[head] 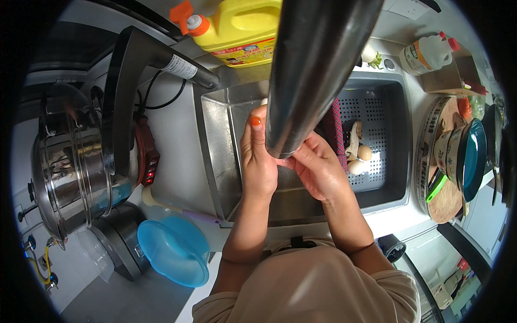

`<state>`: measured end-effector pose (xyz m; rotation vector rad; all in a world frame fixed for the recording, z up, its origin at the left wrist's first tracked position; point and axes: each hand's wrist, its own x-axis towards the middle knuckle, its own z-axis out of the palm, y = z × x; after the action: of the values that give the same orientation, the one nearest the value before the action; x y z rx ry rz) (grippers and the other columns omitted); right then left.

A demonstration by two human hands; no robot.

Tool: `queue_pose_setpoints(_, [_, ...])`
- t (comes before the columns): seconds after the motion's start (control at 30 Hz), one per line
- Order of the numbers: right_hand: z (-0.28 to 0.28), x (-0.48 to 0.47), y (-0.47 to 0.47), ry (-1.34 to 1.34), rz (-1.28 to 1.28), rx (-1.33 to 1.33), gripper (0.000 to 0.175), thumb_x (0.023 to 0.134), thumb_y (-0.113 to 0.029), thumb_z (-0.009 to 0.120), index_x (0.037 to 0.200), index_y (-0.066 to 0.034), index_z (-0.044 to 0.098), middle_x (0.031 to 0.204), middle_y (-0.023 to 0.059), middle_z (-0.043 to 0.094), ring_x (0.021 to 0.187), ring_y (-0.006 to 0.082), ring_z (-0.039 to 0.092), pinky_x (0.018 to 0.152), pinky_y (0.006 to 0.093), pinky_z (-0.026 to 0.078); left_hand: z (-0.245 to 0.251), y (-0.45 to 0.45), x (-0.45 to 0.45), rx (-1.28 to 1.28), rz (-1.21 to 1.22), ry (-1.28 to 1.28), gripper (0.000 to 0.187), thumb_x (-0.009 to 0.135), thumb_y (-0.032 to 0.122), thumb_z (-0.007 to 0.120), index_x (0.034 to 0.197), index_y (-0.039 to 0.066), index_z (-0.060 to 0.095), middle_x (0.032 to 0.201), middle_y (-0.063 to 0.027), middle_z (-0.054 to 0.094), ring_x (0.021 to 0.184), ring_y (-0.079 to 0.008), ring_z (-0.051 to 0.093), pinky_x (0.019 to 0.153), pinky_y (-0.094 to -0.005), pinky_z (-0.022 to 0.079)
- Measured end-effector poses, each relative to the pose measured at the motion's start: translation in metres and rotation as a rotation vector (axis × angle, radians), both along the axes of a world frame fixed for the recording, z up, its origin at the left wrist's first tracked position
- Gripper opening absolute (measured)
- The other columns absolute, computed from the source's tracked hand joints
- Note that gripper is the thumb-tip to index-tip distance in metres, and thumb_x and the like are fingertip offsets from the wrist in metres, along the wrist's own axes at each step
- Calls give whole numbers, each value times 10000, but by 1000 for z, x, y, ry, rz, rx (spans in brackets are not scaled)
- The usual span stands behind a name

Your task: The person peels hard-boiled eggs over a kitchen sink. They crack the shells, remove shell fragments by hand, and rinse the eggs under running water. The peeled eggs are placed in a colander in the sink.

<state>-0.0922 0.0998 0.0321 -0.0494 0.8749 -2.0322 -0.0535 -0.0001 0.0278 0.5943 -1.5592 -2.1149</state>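
Both hands are over a stainless steel sink basin (220,121). A thick black tube, apparently a faucet spout (319,72), crosses in front and hides most of the fingers. My left hand (258,161) is at the tube's left side, with a bright orange patch at the thumb tip. A small white bit shows above its fingertips, too covered to identify. My right hand (321,165) lies under the tube's lower end, fingers curled inward. Whether either hand holds something is hidden. Right of it are a red-and-blue checked cloth (338,137) and two eggs (364,152) in a grey perforated tray (377,121).
A yellow detergent jug (242,32) stands behind the sink. Left are a tiered steamer (80,161), a black angular fixture (117,97) and a blue plastic basin (173,254). Stacked bowls (452,155) and a green-handled tool (436,188) rest on a round wooden board (444,210) at right.
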Motion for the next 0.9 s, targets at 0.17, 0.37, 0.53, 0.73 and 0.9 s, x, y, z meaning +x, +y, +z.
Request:
queue_pose_setpoints(0.17, [1, -4, 2, 63, 4, 34, 420, 963, -288, 468, 1245, 24, 471, 1107, 88, 590, 976, 142, 579, 862, 279, 470, 1, -8, 3, 24, -153, 73, 455, 963, 380, 415, 1211, 1, 463, 1047, -119, 557, 954, -180, 549, 871, -307, 436])
queue_pose_setpoints(0.37, [1, -5, 3, 79, -50, 71, 431, 966, -331, 452, 1179, 35, 537, 1066, 82, 610, 930, 137, 585, 836, 276, 470, -6, -4, 10, 33, -136, 111, 498, 931, 318, 506, 1286, 0, 364, 1124, -165, 546, 1021, -193, 537, 901, -325, 424])
queue_pose_setpoints(0.53, [-8, -2, 1, 266, -58, 120, 406, 973, -303, 446, 1150, 46, 553, 1005, 82, 626, 898, 120, 580, 821, 257, 465, -3, -9, 8, 272, -127, 154, 531, 925, 369, 496, 1297, 16, 355, 1112, -170, 545, 1062, -242, 536, 901, -343, 430])
queue_pose_setpoints(0.73, [1, 0, 0, 321, -145, 182, 264, 922, -152, 557, 1084, 57, 577, 921, 70, 633, 837, 95, 573, 773, 240, 467, 0, -8, 6, 490, -123, 133, 519, 918, 425, 492, 1289, 80, 378, 1088, -143, 558, 1099, -272, 527, 882, -354, 441])
queue_pose_setpoints(0.9, [-1, -4, 0, 630, -326, 401, 286, 784, -34, 695, 1055, -4, 609, 872, 34, 600, 793, 77, 545, 715, 212, 459, 1, -4, 4, 544, -75, 118, 481, 927, 435, 472, 1254, 89, 403, 1072, -115, 560, 1048, -237, 540, 866, -350, 444])
